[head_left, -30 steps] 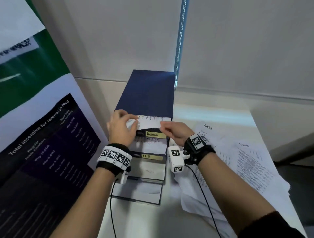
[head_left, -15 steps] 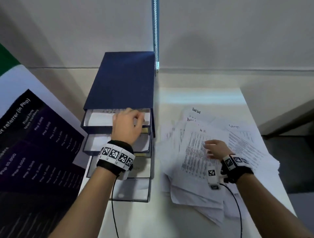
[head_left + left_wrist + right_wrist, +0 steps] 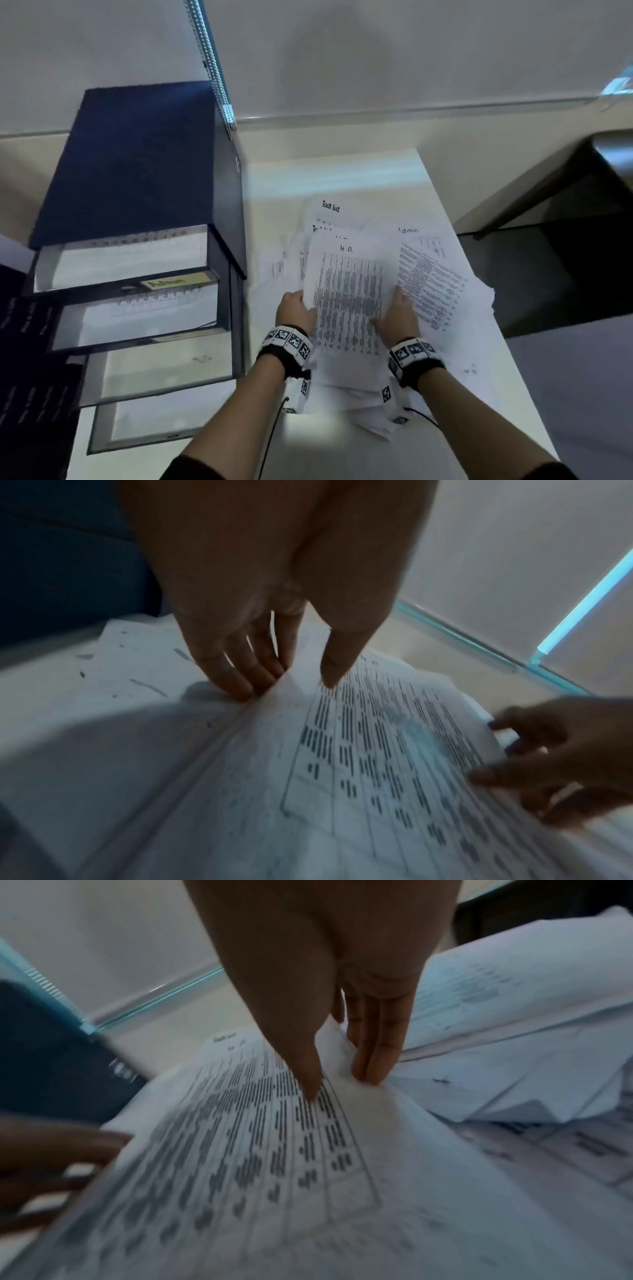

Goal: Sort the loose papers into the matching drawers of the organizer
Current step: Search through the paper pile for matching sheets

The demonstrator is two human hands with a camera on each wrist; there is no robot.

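Right of the organizer (image 3: 137, 192), both the left hand (image 3: 296, 310) and right hand (image 3: 397, 317) pinch the HR sheet (image 3: 349, 294) atop the loose pile (image 3: 442, 291) (thumbs above, fingers beneath), so lifting could drag neighbouring sheets along.

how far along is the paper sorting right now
Early going. Done: sheets already lie in the top two open drawers of the dark blue organizer. In hand: the left hand and right hand pinch the edges of a white printed sheet headed "HR". Left: the messy pile of loose papers on the white table.
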